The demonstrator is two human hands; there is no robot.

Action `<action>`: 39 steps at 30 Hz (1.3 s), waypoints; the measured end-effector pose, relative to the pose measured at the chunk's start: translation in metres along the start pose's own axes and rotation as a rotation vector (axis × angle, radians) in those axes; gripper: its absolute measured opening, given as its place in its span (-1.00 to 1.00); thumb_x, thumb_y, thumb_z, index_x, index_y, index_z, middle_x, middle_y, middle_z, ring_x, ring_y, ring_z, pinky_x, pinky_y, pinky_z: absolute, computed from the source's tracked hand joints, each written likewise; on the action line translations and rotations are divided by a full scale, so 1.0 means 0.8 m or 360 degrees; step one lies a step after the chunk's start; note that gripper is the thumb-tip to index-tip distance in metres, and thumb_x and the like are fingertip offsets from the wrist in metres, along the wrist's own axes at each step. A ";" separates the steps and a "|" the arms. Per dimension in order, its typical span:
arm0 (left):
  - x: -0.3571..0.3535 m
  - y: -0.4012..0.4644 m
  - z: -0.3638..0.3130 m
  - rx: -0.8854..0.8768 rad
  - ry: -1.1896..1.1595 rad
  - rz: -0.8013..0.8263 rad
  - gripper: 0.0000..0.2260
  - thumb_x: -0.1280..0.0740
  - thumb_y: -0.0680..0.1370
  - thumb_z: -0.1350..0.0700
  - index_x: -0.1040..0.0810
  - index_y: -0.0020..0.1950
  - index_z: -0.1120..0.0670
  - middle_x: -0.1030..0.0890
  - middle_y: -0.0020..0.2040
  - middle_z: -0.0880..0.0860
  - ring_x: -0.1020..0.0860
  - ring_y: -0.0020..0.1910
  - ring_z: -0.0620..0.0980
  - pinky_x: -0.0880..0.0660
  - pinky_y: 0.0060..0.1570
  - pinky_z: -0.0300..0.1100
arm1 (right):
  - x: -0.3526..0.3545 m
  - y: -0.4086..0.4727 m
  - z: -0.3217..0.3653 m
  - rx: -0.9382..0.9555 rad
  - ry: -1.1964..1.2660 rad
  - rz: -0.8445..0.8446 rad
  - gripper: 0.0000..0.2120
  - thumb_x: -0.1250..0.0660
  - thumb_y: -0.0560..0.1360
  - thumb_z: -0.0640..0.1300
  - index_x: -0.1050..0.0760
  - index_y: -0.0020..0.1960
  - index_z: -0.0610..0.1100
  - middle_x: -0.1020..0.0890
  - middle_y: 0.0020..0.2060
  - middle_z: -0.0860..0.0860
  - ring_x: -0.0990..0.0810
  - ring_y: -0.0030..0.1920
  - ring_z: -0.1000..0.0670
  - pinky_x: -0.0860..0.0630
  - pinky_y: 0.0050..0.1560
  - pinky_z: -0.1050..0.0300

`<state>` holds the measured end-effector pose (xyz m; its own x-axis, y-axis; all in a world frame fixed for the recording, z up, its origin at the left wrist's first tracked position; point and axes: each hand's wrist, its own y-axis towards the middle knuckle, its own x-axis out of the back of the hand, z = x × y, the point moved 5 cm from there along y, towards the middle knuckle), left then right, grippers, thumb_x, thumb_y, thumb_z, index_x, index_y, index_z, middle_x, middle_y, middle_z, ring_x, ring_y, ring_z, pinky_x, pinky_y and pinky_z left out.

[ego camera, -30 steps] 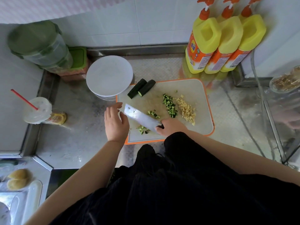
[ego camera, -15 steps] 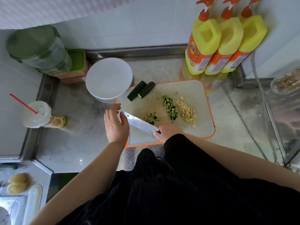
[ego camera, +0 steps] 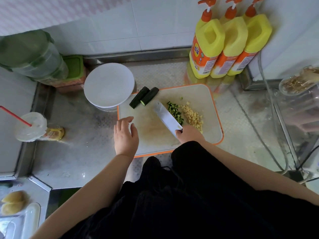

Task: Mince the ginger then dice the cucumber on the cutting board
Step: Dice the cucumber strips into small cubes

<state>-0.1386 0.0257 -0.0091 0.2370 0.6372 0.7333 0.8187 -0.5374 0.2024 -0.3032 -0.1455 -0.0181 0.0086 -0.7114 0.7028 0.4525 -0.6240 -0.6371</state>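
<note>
the right hand [ego camera: 189, 134], gripping the knife [ego camera: 168, 117], has swept the loose diced cucumber [ego camera: 175, 112] toward two o'clock beside the minced ginger [ego camera: 193, 116] on the cutting board [ego camera: 214, 107], left hand [ego camera: 126, 135] open, two cucumber pieces [ego camera: 144, 97] waiting at eleven o'clock.

You wear a black garment [ego camera: 181, 200], loose, with a fine ribbed or corded texture running down it; it fills the lower middle of the head view. The fabric bunches into folds near the top, where a thin dark cord or drawstring [ego camera: 165, 168] shows. Both your forearms are bare, no sleeves reaching them. Your left hand [ego camera: 125, 136] and right hand [ego camera: 189, 134] carry no gloves, rings, watch or bands.
</note>
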 end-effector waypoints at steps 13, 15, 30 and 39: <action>-0.019 -0.003 -0.016 -0.0009 0.0008 0.0243 -0.79 -0.23 0.61 0.20 -0.56 0.21 0.10 -0.58 0.13 0.00 -0.46 0.16 0.03 -0.47 0.14 -0.01 | 0.008 0.002 -0.014 -0.0050 0.0252 -0.0073 -0.70 -0.14 0.52 -0.14 -0.19 -0.36 -0.15 -0.26 -0.46 -0.04 -0.23 -0.46 -0.01 -0.14 -0.42 0.13; -0.018 -0.003 -0.015 0.0017 -0.0006 0.0243 -0.79 -0.23 0.62 0.19 -0.56 0.22 0.10 -0.58 0.13 -0.01 -0.46 0.16 0.02 -0.47 0.15 0.00 | 0.011 0.001 -0.014 -0.0034 0.0317 -0.0068 -0.70 -0.15 0.53 -0.13 -0.20 -0.35 -0.15 -0.28 -0.45 -0.03 -0.25 -0.44 -0.02 -0.15 -0.42 0.13; -0.025 -0.001 -0.086 -0.0648 0.0408 0.0354 -0.37 -0.20 0.41 0.38 -0.31 0.48 0.10 -0.40 0.37 0.12 -0.36 0.34 0.16 -0.29 0.39 0.04 | 0.024 -0.059 -0.022 0.0495 -0.0031 -0.0287 -0.71 -0.20 0.59 -0.05 -0.24 0.16 -0.23 -0.62 -0.12 -0.16 -0.61 -0.16 -0.19 -0.33 -0.33 0.10; -0.105 -0.027 -0.145 -0.1440 0.1336 0.1231 -0.31 -0.07 0.57 0.22 0.22 0.58 -0.14 0.24 0.59 0.08 0.22 0.55 0.23 0.28 0.46 0.17 | 0.014 -0.054 -0.016 0.0585 -0.0111 -0.0236 -0.39 -0.21 0.60 -0.08 -0.03 0.45 -0.38 -0.57 0.08 -0.20 -0.59 0.02 -0.15 -0.34 -0.23 0.12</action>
<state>-0.2367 -0.0801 0.0000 -0.1719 -0.3004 0.9382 -0.0472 -0.9488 -0.3124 -0.3338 -0.1308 0.0132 -0.0261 -0.5909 0.8064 0.7421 -0.5519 -0.3803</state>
